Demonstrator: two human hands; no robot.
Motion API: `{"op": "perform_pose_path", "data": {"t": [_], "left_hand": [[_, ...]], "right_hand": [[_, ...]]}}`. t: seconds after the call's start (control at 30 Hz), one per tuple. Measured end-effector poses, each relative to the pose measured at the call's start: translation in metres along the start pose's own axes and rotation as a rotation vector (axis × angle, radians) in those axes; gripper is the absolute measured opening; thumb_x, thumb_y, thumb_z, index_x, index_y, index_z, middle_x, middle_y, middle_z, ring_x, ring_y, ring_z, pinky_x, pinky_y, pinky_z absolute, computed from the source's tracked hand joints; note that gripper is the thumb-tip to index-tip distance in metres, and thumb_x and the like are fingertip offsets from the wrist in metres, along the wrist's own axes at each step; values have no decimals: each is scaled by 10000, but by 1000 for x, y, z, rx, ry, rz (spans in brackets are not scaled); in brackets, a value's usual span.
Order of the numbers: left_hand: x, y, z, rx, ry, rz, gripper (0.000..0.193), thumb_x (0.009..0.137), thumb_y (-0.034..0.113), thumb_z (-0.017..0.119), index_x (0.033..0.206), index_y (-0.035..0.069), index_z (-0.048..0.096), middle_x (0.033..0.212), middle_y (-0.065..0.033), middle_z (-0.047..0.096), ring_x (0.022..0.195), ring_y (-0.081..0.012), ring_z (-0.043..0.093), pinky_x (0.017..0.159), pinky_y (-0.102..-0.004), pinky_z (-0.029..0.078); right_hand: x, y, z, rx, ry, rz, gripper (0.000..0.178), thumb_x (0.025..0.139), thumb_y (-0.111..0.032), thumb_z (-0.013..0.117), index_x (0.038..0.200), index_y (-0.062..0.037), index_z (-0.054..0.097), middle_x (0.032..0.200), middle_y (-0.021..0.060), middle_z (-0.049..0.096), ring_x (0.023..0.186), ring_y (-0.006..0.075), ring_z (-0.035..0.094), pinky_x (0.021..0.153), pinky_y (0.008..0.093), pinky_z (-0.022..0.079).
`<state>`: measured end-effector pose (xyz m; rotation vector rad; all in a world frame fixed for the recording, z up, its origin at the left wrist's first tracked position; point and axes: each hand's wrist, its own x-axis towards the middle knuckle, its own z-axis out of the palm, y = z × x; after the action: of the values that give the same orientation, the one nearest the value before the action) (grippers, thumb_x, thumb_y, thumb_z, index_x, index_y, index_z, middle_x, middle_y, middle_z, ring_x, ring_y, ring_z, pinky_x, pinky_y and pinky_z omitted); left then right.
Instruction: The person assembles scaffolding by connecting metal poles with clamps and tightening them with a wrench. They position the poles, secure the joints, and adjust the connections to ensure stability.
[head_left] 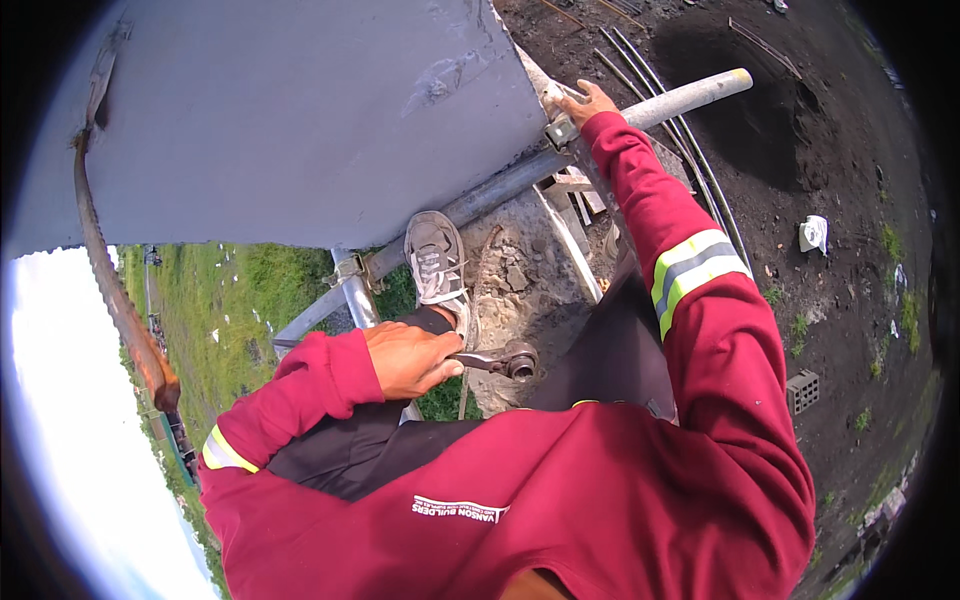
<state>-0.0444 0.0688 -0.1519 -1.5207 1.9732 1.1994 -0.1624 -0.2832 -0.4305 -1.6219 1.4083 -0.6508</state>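
A metal ratchet wrench [490,360] with a round socket head is gripped in my left hand [415,357], closed around its handle, low in front of my body. Its socket end points to the right, over the rough concrete surface. My right hand [588,104] reaches far forward and is closed on a slanting scaffold pipe [538,76], just above a clamp [561,131]. That clamp joins it to a long horizontal scaffold pipe [690,98]. Part of the right hand's grip is hidden by the hand itself.
A grey wall [290,120] fills the upper left. My shoe [437,255] rests by the horizontal pipe; a second clamp [350,268] joins tubes left of it. A rusty bar [110,270] hangs at far left. Dark soil below holds long rods [690,150] and a hollow block [802,391].
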Motion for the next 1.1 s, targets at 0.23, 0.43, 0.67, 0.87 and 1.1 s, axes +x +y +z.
{"op": "perform_pose_path", "data": {"t": [0.23, 0.43, 0.67, 0.87, 1.1], "left_hand": [[5, 26, -1, 229, 35, 74, 264, 884, 317, 468, 881, 53, 462, 642, -162, 565, 626, -374, 563, 566, -460, 439], [22, 29, 8, 231, -11, 209, 270, 880, 295, 448, 866, 27, 480, 648, -184, 569, 651, -385, 569, 594, -474, 438], [18, 27, 13, 196, -107, 169, 250, 877, 292, 450, 887, 44, 485, 656, -184, 575, 659, -376, 578, 600, -477, 443], [6, 3, 10, 29, -62, -1, 269, 880, 313, 448, 912, 47, 478, 678, -190, 569, 679, -389, 568, 617, -478, 434], [14, -9, 10, -211, 17, -187, 322, 849, 356, 519, 943, 49, 502, 694, -176, 551, 664, -367, 569, 599, -446, 417]], "right_hand": [[-29, 15, -20, 78, -150, 34, 1012, 638, -644, 634, 1340, 0, 293, 1285, 245, 418, 1213, 321, 403, 989, 357, 333], [-87, 85, -70, 692, -517, 447, 564, 891, -450, 397, 1284, -46, 418, 1272, 165, 456, 1119, 300, 465, 942, 384, 364], [-81, 92, -50, 725, -539, 641, 390, 903, -342, 414, 1184, -88, 503, 1086, 109, 557, 967, 264, 527, 839, 414, 434], [-71, 79, -20, 774, -751, 626, 377, 899, -335, 424, 1174, -90, 505, 1066, 104, 562, 941, 256, 534, 819, 407, 443], [-70, 78, 7, 873, -806, 658, 363, 895, -326, 436, 1163, -92, 507, 1043, 97, 567, 911, 246, 542, 795, 398, 453]]}}
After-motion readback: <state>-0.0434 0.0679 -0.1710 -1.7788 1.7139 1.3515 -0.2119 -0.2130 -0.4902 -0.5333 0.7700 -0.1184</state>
